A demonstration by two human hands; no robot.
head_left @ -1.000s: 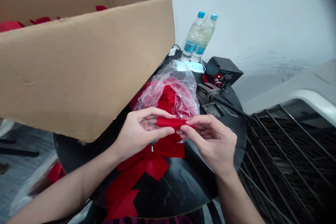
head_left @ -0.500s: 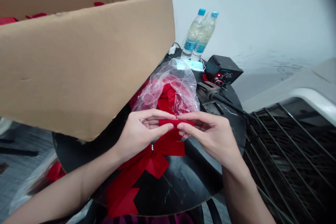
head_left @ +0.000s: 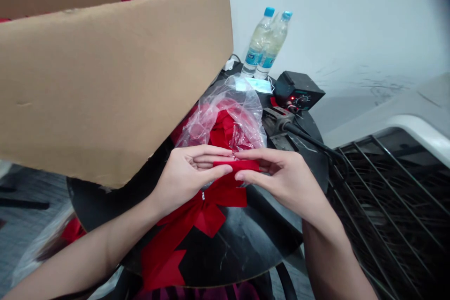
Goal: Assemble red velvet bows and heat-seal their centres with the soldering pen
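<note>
Nearest, on the round black table, at least one red bow, partly hidden by the left forearm. Just above, holding one folded red strip in a narrow pinch between left hand and right hand, partly covered by both; cannot tell its outline from red fabric below. To the right, one barred grille, cut off. To the left, one carton, cut off, hiding all but slivers of red inside. Beyond the hands, one clear bag of red pieces, too crumpled to count. Farther, one black control box, one pale blue mask, then two capped bottles.
</note>
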